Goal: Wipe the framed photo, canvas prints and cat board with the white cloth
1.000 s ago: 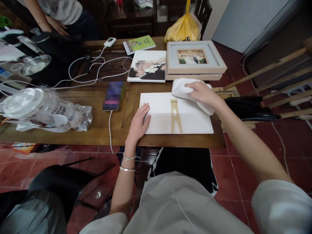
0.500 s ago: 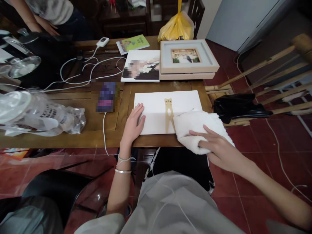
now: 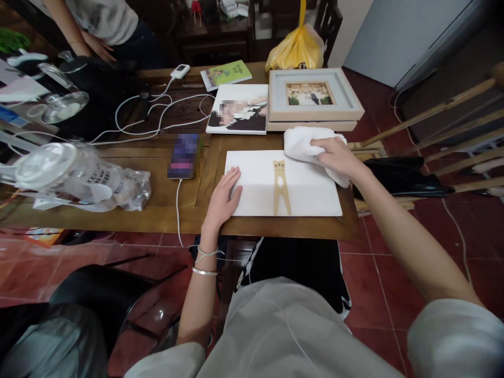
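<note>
My right hand [image 3: 334, 155] grips a white cloth [image 3: 303, 143], its fingers pressed into the fabric. The cloth lies over the far right corner of a white rectangular board or panel [image 3: 252, 197] on the wooden table. Down the middle of the panel runs a tan, long-legged cat shape [image 3: 281, 184]. My left hand [image 3: 225, 197] rests flat on the panel's left edge, fingers stretched out and holding nothing. I cannot tell whether the panel is a closed box or a flat sheet.
Behind the panel are a photo print [image 3: 240, 118], stacked picture frames [image 3: 315, 113], a green booklet [image 3: 232, 72] and a yellow bag [image 3: 297, 50]. Left lie a charging phone [image 3: 184, 157], cables and a bagged plastic pitcher [image 3: 86, 173]. A person [image 3: 106, 26] stands across the table.
My right hand has pushed the cloth away from me, from the panel's near right side to its far right corner. My left hand stays on the left edge. The view has shifted slightly.
</note>
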Demonstrator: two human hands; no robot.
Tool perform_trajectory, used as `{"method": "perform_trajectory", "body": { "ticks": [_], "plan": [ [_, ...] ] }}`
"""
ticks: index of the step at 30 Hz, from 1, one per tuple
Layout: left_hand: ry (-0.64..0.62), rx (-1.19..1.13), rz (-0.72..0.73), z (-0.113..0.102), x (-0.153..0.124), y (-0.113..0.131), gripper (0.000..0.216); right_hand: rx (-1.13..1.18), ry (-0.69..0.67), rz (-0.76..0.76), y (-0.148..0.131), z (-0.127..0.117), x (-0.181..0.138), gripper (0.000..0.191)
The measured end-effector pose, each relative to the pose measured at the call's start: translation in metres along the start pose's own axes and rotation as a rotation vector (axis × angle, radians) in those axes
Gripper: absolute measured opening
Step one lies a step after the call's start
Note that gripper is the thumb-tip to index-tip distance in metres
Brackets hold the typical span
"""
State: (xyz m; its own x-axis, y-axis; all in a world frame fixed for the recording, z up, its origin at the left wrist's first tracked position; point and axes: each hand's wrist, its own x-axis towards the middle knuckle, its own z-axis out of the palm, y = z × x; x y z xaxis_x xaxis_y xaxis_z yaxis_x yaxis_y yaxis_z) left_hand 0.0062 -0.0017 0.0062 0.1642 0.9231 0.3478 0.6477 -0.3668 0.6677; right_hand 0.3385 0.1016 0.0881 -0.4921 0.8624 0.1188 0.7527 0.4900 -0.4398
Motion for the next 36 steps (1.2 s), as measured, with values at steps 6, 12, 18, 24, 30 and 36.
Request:
{"method": "perform_trajectory", "body": {
  "ticks": [6, 12, 18, 24, 30, 36],
  "plan": [
    [0.002, -0.002, -0.002, -0.001, 0.000, 0.002, 0.044, -0.048, -0.006, -0.079, -0.029, 0.023, -0.086, 0.026],
    [-0.023, 0.005, -0.016, -0.003, 0.000, 0.005, 0.044, 0.097, -0.060, -0.221, -0.074, 0.020, -0.182, 0.035],
    [-0.015, 0.011, -0.008, -0.002, 0.000, 0.005, 0.044, 0.111, -0.073, -0.169, -0.056, 0.010, -0.143, 0.027],
    [-0.008, -0.015, -0.007, -0.001, 0.000, 0.001, 0.044, 0.150, -0.075, -0.028, -0.001, 0.003, -0.036, 0.018],
    [0.012, -0.015, 0.004, 0.000, 0.000, -0.001, 0.043, 0.121, 0.032, 0.031, 0.007, 0.005, -0.003, 0.018],
    [0.003, -0.003, -0.012, -0.001, 0.000, 0.002, 0.043, 0.001, -0.006, -0.065, -0.036, 0.020, -0.087, 0.026]
  ]
}}
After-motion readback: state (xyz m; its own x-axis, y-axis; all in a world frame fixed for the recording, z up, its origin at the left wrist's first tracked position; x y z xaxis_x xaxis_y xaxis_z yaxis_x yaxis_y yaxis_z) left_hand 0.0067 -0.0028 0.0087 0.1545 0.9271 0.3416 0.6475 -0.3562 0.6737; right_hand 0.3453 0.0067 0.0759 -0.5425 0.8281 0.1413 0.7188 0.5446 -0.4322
